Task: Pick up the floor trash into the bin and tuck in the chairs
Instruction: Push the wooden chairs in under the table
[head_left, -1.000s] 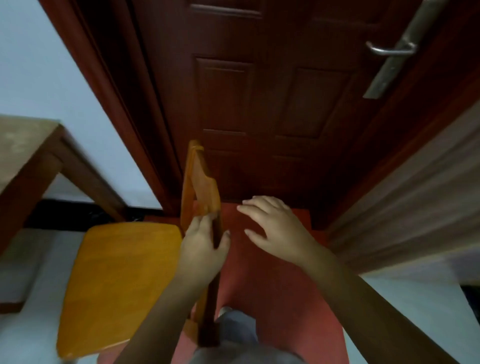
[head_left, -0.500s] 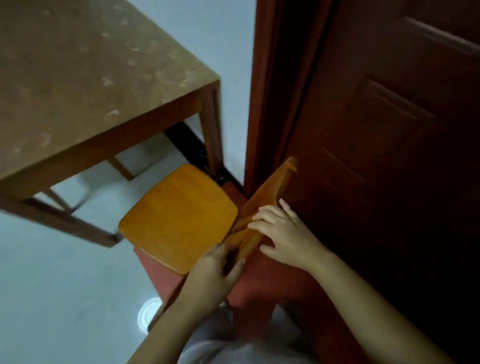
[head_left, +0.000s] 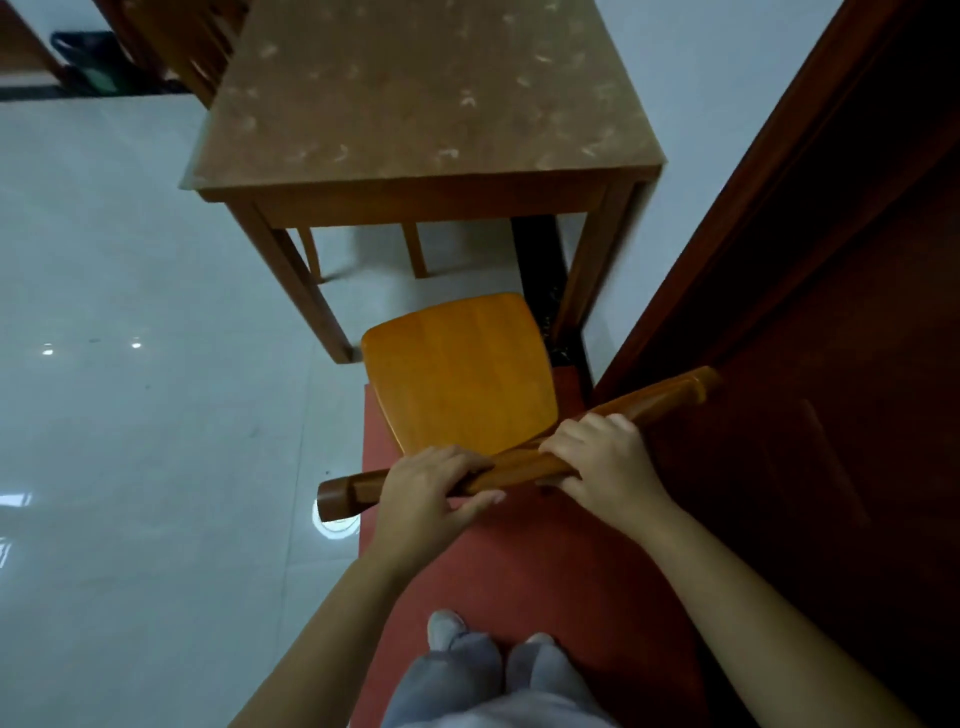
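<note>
An orange wooden chair (head_left: 460, 371) stands in front of me on a red mat, its seat facing the table (head_left: 421, 98). Both my hands grip the top rail of its backrest. My left hand (head_left: 428, 491) curls round the rail near its left end. My right hand (head_left: 605, 457) curls round the rail further right. The seat's front edge sits just short of the table's near legs. No floor trash shows.
A dark red door (head_left: 841, 291) and its frame close the right side, with the backrest's right end close to it. A red mat (head_left: 561, 561) lies under my feet. Pale tiled floor (head_left: 130, 415) spreads left. Another chair (head_left: 176, 41) and a dark bin (head_left: 85, 60) stand far back left.
My view swung left from the door to the table. The chair turned to face the table. My right hand, open a second ago, now grips the backrest rail beside my left.
</note>
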